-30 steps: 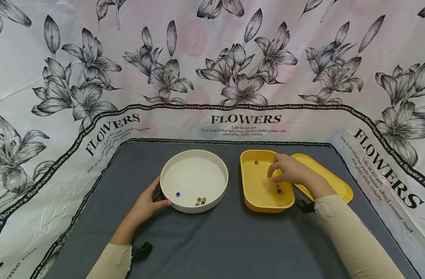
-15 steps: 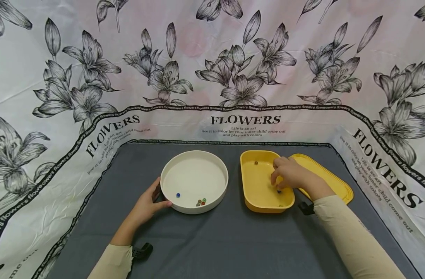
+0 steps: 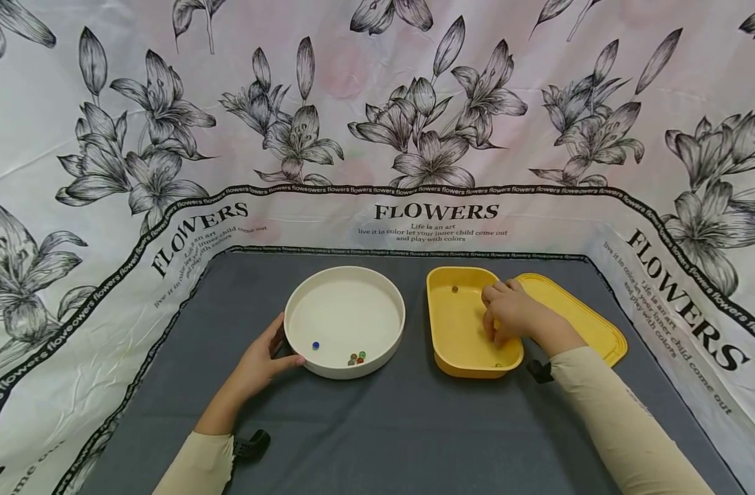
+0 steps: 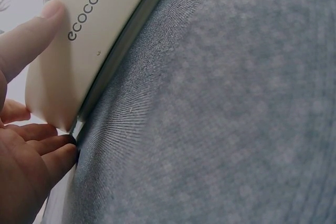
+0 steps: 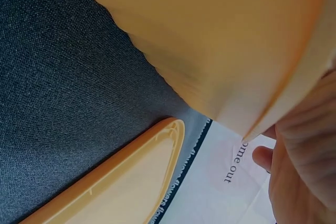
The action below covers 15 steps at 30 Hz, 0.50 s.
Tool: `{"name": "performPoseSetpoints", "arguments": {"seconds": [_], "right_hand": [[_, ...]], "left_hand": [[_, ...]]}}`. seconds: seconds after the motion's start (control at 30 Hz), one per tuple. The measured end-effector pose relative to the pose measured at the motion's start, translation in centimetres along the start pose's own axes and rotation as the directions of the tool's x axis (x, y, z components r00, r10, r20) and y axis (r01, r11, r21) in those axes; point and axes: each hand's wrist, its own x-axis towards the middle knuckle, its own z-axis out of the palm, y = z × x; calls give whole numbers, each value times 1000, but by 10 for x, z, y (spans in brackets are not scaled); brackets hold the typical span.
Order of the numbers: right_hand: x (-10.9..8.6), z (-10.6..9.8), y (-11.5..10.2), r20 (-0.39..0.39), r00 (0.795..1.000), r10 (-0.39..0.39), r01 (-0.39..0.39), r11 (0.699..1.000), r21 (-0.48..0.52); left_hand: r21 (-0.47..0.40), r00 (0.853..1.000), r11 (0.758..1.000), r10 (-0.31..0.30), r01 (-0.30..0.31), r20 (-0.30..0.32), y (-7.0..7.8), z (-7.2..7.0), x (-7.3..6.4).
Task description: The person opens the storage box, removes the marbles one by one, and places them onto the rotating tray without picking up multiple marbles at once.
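My left hand (image 3: 261, 368) rests against the left side of a white round dish (image 3: 346, 302), thumb on its outer wall and fingers around the side. In the left wrist view the thumb (image 4: 34, 38) lies by the "ecoco" print. Inside the dish are a blue marble (image 3: 315, 346) and a cluster of several marbles (image 3: 356, 359). My right hand (image 3: 510, 313) reaches over the right rim into a yellow box (image 3: 452, 337), fingers bent down to its floor. Its fingertips are hidden, so I cannot tell what they hold. A brown marble (image 3: 454, 289) and a greenish marble (image 3: 498, 365) lie in the box.
A yellow lid (image 3: 575, 320) lies right of the box, beneath the right forearm in part. Grey cloth (image 3: 377, 433) covers the table, bordered by a white flower-printed sheet (image 3: 439, 227) behind. A dark strap (image 3: 250, 447) is on the left wrist.
My right hand has moved down and toward the near right part of the box, its fingers closing together. The blue marble there is now hidden by them. The left hand keeps its place.
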Motion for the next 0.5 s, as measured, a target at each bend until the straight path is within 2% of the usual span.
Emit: {"name": "performPoseSetpoints", "arguments": {"seconds": [0.3,0.43,0.5], "right_hand": [[2,-4,-5,58,998,2,4,996,-94],[2,-4,-7,83,996,16,-8,995,-96],[2,-3,-6,67,998,16,-11,997,-79]], "left_hand": [[13,1000,1000,1,-1,2,4,-1,-1],[18,1000,1000,-6,6,0,5,-1,-2],[17,1000,1000,-5,5,2,6,-2,-2]]}}
